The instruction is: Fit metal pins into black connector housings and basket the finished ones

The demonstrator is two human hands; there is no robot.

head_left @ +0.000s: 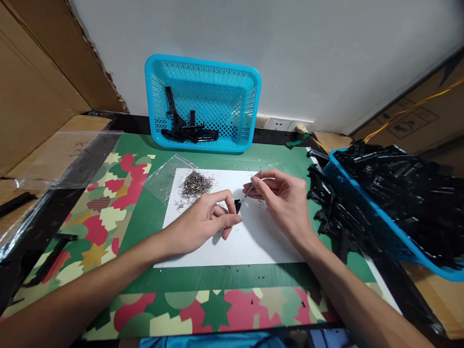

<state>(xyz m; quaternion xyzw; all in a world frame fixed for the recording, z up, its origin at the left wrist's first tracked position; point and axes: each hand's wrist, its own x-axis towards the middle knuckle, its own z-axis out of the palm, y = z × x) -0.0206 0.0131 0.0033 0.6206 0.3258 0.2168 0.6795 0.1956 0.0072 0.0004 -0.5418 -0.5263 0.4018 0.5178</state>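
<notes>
Over a white sheet [210, 254], my left hand [211, 216] pinches a small black plastic piece [237, 205] between thumb and fingers, which hide much of it. To its right, my right hand [284, 196] is closed on slim metal tweezers [249, 191]. Their tip points down and left, close to the black piece; whether it touches or carries anything is too small to tell. A heap of tiny bent metal wire pieces [197, 184] lies on the sheet beyond my left hand, with several loose ones scattered around.
Against the wall stands a blue basket [205, 64] with several black plastic parts inside. Another blue basket [390, 225], heaped with black parts, is at the right; more parts [339, 223] spill beside it. A clear plastic bag [165, 177] lies left of the sheet.
</notes>
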